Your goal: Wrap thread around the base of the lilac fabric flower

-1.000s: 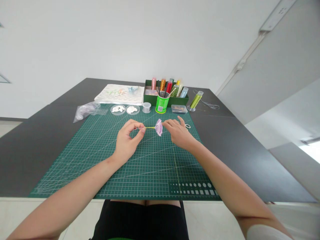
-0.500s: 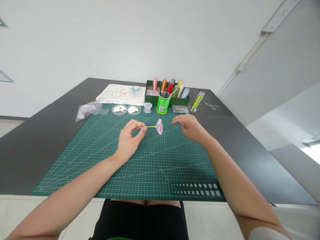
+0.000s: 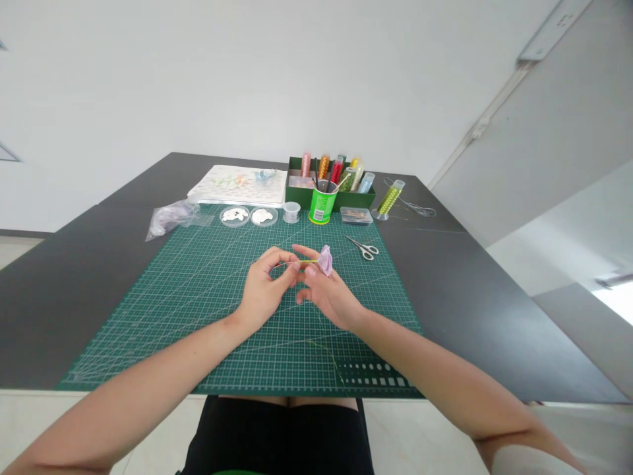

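Note:
A small lilac paper flower (image 3: 325,259) on a thin yellow-green wire stem is held just above the green cutting mat (image 3: 198,310). My left hand (image 3: 264,287) pinches the stem's left end between thumb and fingers. My right hand (image 3: 324,293) is beside it, its fingertips closed on the stem right under the flower head. Small scissors (image 3: 363,248) lie on the mat to the right, apart from both hands.
At the mat's far edge stand a green cup (image 3: 321,204) of tools, a dark green box (image 3: 330,181) of bead tubes, two small round dishes (image 3: 248,216), a wire spool (image 3: 291,212), a clear case (image 3: 356,216), a green thread spool (image 3: 387,200), a plastic bag (image 3: 171,218) and a patterned sheet (image 3: 240,185).
My right hand left the scissors on the mat and came back left to the stem under the flower. The left hand and flower shifted slightly right and nearer.

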`<state>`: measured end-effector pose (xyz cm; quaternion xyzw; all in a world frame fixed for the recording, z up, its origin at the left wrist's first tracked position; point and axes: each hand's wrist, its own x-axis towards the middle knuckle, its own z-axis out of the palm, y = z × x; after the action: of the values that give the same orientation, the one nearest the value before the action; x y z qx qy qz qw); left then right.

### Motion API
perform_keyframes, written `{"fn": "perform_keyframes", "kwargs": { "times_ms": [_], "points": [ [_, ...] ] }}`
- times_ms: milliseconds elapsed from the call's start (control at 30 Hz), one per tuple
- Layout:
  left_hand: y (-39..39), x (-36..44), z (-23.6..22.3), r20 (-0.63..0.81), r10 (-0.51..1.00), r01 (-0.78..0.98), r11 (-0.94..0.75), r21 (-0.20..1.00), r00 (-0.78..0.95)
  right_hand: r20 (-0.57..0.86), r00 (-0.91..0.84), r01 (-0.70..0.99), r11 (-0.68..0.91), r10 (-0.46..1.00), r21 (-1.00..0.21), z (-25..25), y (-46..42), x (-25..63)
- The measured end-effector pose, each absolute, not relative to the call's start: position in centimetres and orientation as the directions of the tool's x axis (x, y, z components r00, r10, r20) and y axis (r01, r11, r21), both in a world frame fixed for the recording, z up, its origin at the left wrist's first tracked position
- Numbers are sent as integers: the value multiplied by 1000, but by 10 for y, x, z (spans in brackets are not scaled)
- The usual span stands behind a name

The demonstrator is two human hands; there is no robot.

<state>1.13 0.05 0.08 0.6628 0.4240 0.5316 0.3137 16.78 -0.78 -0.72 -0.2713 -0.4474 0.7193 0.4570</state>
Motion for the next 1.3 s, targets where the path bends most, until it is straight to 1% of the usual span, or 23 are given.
{"fn": "perform_keyframes", "kwargs": {
  "times_ms": [67,167,267,367,467,700,767,833,1000,1100,1200,1300],
  "points": [
    [0,13,0,434,899,228,-437,870,67,-36,-407,-435,-229,913,-871,-3,-10,167],
    [-1,16,-3,410,910,204,-415,887,68,-81,-349,-451,-243,933,-859,2,-12,166],
    [-3,19,-8,334,940,133,-340,931,69,-118,-278,-479,-244,953,-843,2,-13,163],
    [-5,23,-12,214,974,-5,-214,977,77,-110,-260,-487,-229,959,-843,-1,-11,162],
    [-5,25,-14,128,988,-115,-117,986,92,-94,-238,-472,-199,967,-859,-4,-7,162],
    [-2,24,-15,85,990,-174,-65,983,110,-115,-161,-478,-179,980,-860,-7,-3,164],
    [-1,24,-15,46,987,-208,-13,978,155,-132,-161,-496,-196,978,-846,-7,-1,166],
    [0,23,-14,-11,973,-264,73,962,228,-132,-175,-500,-204,976,-842,-7,1,169],
    [2,19,-12,-101,909,-334,249,909,404,-72,-209,-465,-164,975,-870,-2,7,179],
    [5,15,-12,-155,874,-358,342,869,460,-37,-252,-427,-146,967,-892,1,9,184],
    [8,13,-13,-171,862,-370,373,851,476,-35,-297,-404,-159,954,-901,0,10,186],
    [8,11,-14,-164,862,-334,353,874,480,-54,-318,-403,-186,946,-896,-3,11,187]
  ]
}}
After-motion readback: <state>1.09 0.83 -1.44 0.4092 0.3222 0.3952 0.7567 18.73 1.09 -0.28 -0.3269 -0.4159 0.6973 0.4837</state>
